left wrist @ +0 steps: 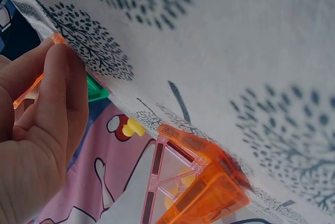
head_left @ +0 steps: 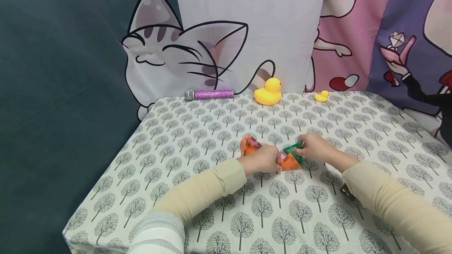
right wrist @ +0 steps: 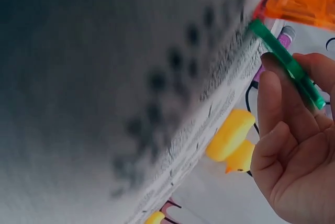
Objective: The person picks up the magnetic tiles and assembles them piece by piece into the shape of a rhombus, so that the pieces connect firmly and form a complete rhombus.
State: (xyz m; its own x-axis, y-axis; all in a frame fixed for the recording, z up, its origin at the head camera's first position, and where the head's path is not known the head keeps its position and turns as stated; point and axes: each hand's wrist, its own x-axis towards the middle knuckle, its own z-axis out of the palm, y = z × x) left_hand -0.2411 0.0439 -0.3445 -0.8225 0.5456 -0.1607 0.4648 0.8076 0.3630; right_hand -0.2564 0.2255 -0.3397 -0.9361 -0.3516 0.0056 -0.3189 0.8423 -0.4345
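My left hand [head_left: 264,160] reaches in from the left and pinches an orange translucent magnetic tile [head_left: 291,162] beside a pink one; its fingers hide part of these in the left wrist view. A green translucent magnetic tile [right wrist: 288,62] is pinched between the thumb and fingers of my right hand [head_left: 315,148], standing on edge in the right wrist view. The green tile touches or nearly touches the orange and pink pieces; which, I cannot tell. Just beyond the left hand stands a three-dimensional shape of orange and pink tiles [left wrist: 209,190], partly covered by that hand in the head view.
Along the table's back edge lie a purple glittery microphone [head_left: 213,94], a large yellow rubber duck [head_left: 268,93] and a small yellow duck [head_left: 321,96]. A dark object [head_left: 347,191] shows partly beneath the right forearm. The tree-print tablecloth [head_left: 148,203] covers the table, with cartoon curtains behind.
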